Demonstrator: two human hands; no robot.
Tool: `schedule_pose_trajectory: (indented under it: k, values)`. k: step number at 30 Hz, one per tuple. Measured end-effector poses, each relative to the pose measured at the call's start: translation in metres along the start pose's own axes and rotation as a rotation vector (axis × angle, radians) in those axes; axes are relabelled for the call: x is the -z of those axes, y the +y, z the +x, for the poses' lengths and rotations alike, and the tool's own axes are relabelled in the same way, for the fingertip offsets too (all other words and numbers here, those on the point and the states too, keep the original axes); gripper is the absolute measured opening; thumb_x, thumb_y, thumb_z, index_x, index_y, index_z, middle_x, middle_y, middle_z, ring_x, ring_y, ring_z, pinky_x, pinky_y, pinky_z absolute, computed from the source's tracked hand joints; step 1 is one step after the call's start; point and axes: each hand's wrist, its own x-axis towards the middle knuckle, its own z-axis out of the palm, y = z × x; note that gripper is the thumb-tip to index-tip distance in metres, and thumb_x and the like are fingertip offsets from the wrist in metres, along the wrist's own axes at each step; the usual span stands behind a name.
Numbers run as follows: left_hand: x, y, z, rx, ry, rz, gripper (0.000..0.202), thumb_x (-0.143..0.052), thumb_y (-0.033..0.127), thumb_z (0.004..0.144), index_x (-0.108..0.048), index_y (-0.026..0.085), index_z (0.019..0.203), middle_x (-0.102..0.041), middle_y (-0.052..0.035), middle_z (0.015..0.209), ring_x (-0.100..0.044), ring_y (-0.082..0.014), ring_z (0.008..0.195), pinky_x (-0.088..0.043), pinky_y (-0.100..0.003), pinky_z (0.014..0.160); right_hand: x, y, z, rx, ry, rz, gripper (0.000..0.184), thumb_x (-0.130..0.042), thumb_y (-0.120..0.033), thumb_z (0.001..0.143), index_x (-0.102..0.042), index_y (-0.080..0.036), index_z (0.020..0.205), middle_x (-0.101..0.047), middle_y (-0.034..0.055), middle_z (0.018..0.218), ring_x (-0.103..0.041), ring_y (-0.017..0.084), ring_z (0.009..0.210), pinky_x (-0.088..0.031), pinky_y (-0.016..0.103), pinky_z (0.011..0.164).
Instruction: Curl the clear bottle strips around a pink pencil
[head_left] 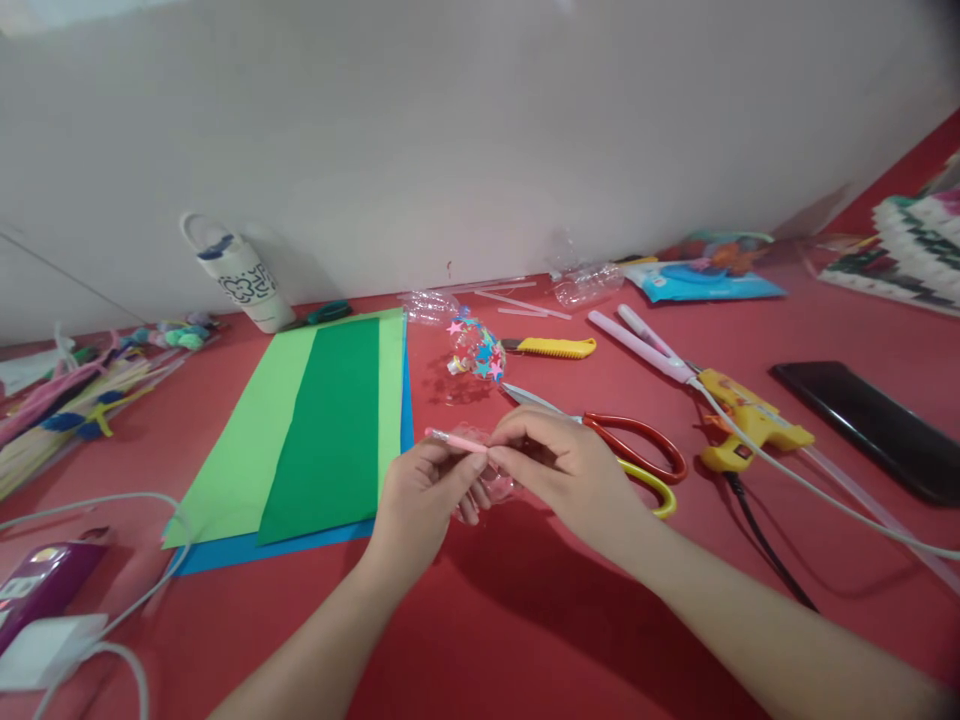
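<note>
Between my two hands, above the red table, is a thin pink pencil-like stick [461, 441] with a silvery band near its left end. My left hand [427, 490] is closed round it from below, thumb on top. The fingertips of my right hand [566, 470] pinch its right end. Behind the fingers shows a clear crumpled plastic piece [499, 487], partly hidden; which hand bears it I cannot tell. Just beyond lie a clear plastic piece covered in star stickers [480, 350], a yellow cutter knife [556, 347] and scissors [634, 445] with red and yellow handles.
Green and blue sheets [330, 430] lie at left, near a white tumbler [244, 280]. To the right are a yellow glue gun [750, 420], a pink hair straightener [645, 345], a black phone [870, 425] and cables. A blue packet [705, 283] lies by the wall.
</note>
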Motion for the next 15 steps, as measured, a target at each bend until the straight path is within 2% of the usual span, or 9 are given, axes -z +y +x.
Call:
schedule_pose_trajectory:
  k: [2,5,9,12,15]
  values:
    - [0.0004,0.0,0.0,0.001,0.013,0.006,0.019,-0.063,0.029,0.075,-0.062,0.015,0.062,-0.059,0.0007,0.044,-0.052,-0.0098,0.036,-0.043,-0.02,0.038,0.0002,-0.0013,0.0002,-0.031,-0.017,0.049,0.011,-0.055,-0.016,0.082,-0.058,-0.019,0.072,-0.058,-0.0018,0.07,-0.055,0.012,0.064,-0.044,0.024,0.058]
    - [0.002,0.0,-0.0003,-0.005,0.02,0.01,0.017,-0.063,0.028,0.074,-0.062,0.015,0.063,-0.06,0.0009,0.045,-0.052,-0.0089,0.037,-0.042,-0.019,0.039,0.0009,-0.0032,0.001,-0.171,-0.071,0.218,0.005,-0.06,-0.021,0.079,-0.058,-0.019,0.075,-0.059,-0.0019,0.071,-0.057,0.012,0.065,-0.048,0.026,0.06]
    - [0.0042,0.0011,-0.0013,0.031,-0.011,0.065,0.015,-0.062,0.027,0.075,-0.063,0.015,0.067,-0.057,0.0028,0.042,-0.043,-0.0056,0.032,-0.033,-0.017,0.035,0.0016,-0.0031,0.0034,-0.339,-0.067,0.357,0.01,-0.065,-0.025,0.075,-0.06,-0.017,0.071,-0.057,-0.003,0.063,-0.053,0.01,0.056,-0.045,0.025,0.057]
    - [0.004,0.0026,-0.0022,0.021,-0.02,0.094,0.011,-0.06,0.025,0.076,-0.064,0.016,0.072,-0.052,0.0055,0.039,-0.037,-0.0048,0.031,-0.027,-0.017,0.033,0.0027,0.0,0.0056,-0.335,-0.054,0.411,0.012,-0.065,-0.025,0.075,-0.061,-0.016,0.067,-0.056,-0.0028,0.06,-0.049,0.009,0.053,-0.042,0.024,0.055]
    - [0.003,0.0035,-0.0024,-0.005,-0.024,0.095,0.01,-0.059,0.024,0.076,-0.065,0.017,0.073,-0.051,0.0062,0.039,-0.037,-0.0049,0.031,-0.026,-0.017,0.033,0.0035,0.0033,0.007,-0.336,-0.058,0.476,0.013,-0.066,-0.025,0.074,-0.062,-0.015,0.066,-0.057,-0.0025,0.059,-0.047,0.008,0.052,-0.039,0.024,0.053]
